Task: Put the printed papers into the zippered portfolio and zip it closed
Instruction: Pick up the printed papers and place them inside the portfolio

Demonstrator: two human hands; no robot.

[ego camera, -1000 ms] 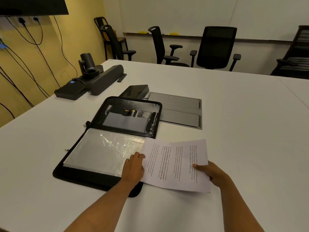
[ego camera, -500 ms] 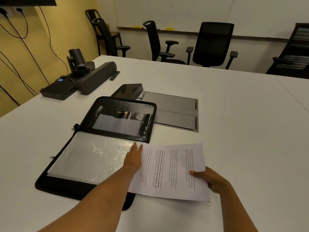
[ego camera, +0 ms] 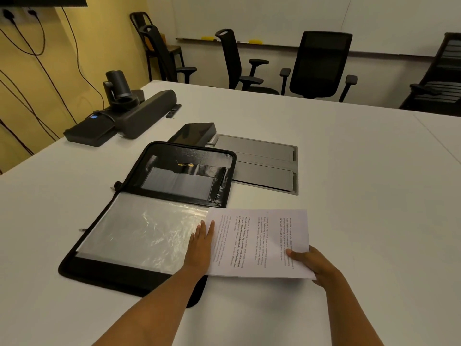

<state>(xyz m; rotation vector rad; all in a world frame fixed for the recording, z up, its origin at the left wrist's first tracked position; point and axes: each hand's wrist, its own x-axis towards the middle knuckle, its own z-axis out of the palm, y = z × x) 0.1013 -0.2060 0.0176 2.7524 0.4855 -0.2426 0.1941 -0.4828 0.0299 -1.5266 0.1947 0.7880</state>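
Partly over portfolio (ego camera: 104,273), printed papers (ego camera: 259,243) pinched by right fingers (ego camera: 293,253), left fingers (ego camera: 207,228) flat alongside.

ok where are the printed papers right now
Head view, lower centre-right: the printed papers overlap the open portfolio at its right edge, right hand pinching their near corner, left hand flat at their left edge.

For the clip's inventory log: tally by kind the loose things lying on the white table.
zippered portfolio: 1
printed papers, one stack: 1
camera: 1
speaker bar: 1
flat unit with blue light: 1
remote: 1
black box: 1
Total: 7
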